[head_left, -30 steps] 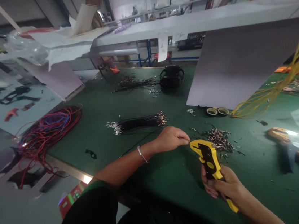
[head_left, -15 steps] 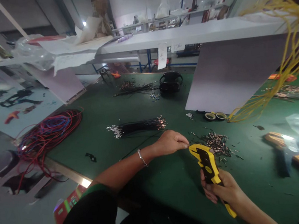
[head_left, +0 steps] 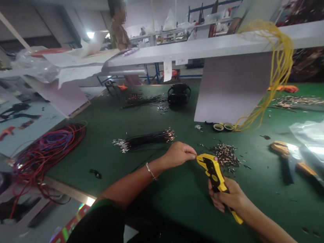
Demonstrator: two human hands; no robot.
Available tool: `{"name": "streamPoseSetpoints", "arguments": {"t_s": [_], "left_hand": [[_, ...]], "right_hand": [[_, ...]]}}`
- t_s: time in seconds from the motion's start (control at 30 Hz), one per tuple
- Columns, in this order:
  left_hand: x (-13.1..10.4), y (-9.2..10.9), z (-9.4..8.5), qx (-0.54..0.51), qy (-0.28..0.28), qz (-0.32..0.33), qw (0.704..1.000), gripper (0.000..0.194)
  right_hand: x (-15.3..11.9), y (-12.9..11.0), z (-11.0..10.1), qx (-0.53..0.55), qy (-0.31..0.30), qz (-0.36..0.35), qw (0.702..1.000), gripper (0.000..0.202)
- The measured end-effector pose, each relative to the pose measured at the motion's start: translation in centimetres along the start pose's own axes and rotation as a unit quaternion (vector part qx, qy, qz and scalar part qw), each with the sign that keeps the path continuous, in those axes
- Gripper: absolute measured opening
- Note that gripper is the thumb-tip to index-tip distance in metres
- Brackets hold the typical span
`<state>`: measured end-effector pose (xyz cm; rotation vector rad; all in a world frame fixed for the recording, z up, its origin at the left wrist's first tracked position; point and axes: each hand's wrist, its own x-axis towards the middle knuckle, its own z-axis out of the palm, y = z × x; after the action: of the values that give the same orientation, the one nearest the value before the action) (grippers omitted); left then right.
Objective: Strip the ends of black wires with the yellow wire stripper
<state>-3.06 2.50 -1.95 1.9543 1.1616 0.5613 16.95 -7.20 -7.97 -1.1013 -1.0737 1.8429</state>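
My right hand (head_left: pixel 226 196) is wrapped round the handles of a yellow and black hand tool (head_left: pixel 213 170), whose jaws point up and left. At the jaw tip, the fingers of my left hand (head_left: pixel 179 153) are pinched together; what they hold is too small to make out. A thin black wire (head_left: pixel 151 154) runs behind my left wrist. Beyond it lies a bundle of black wires (head_left: pixel 145 139) with pale ends at left and copper ends at right. Small dark and coppery scraps (head_left: pixel 226 155) are heaped just behind the tool.
Red and blue wire coils (head_left: pixel 55 144) lie at the left table edge. Yellow wires (head_left: pixel 278 60) hang from the white shelf (head_left: pixel 223 45). Two tape rolls (head_left: pixel 223 127), another orange-handled tool (head_left: pixel 296 156) and a plastic bag (head_left: pixel 323 133) are at right. Two people stand beyond the shelf.
The whole view has shifted, so the table and both hands appear further left. A second person has come into view at the upper right. The hands and tool keep about the same pose.
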Motion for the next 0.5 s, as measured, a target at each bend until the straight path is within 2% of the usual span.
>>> {"name": "streamPoseSetpoints", "arguments": {"t_s": [0.2, 0.5], "left_hand": [[0.06, -0.11, 0.06, -0.004, 0.012, 0.004, 1.0, 0.019], [0.04, -0.31, 0.18, -0.02, 0.022, 0.0, 1.0, 0.02]], "right_hand": [[0.09, 0.31, 0.28, 0.022, 0.021, -0.026, 0.999, 0.021], [0.43, 0.87, -0.47, 0.023, -0.032, -0.021, 0.999, 0.023]]}}
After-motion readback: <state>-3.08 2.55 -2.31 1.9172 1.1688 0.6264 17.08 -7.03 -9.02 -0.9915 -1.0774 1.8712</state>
